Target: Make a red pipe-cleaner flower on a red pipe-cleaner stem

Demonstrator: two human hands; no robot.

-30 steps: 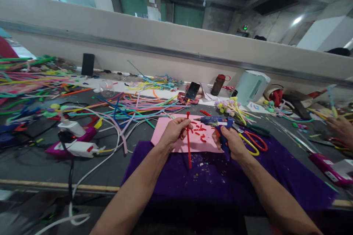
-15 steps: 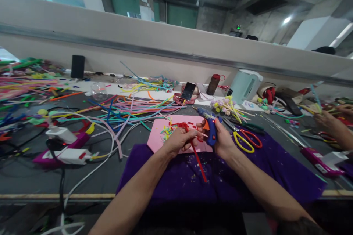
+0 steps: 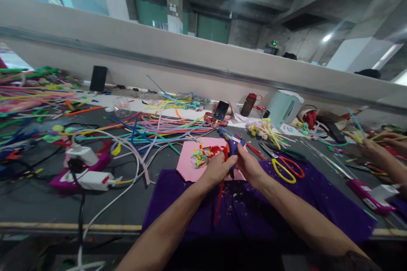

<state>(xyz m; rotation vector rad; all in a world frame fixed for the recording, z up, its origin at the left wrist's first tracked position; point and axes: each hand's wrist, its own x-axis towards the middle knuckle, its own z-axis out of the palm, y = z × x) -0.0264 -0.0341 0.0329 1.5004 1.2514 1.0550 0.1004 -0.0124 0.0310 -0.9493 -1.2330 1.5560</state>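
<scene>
Over the near edge of a pink sheet (image 3: 187,163), my two hands meet around a blue hot glue gun (image 3: 233,147). My right hand (image 3: 249,163) is closed on its handle, and the nozzle points away to the upper left. My left hand (image 3: 218,168) is closed, its thumb against the glue gun. From under it a red pipe cleaner (image 3: 218,207) hangs down over the purple cloth (image 3: 171,194). The left fingertips are partly hidden. Small cut pieces of pipe cleaner (image 3: 202,156) in several colours lie on the pink sheet.
Scissors (image 3: 282,169) with yellow and red handles lie to the right. Behind are a phone (image 3: 221,111), a brown bottle (image 3: 248,105) and loose pipe cleaners (image 3: 165,126). A power strip (image 3: 63,180) with cables sits left. Another person's hands (image 3: 378,148) work at far right.
My hands have come closer together, and the glue gun now sits between them, tilted away. The red pipe cleaner hangs more steeply. The view has shifted slightly.
</scene>
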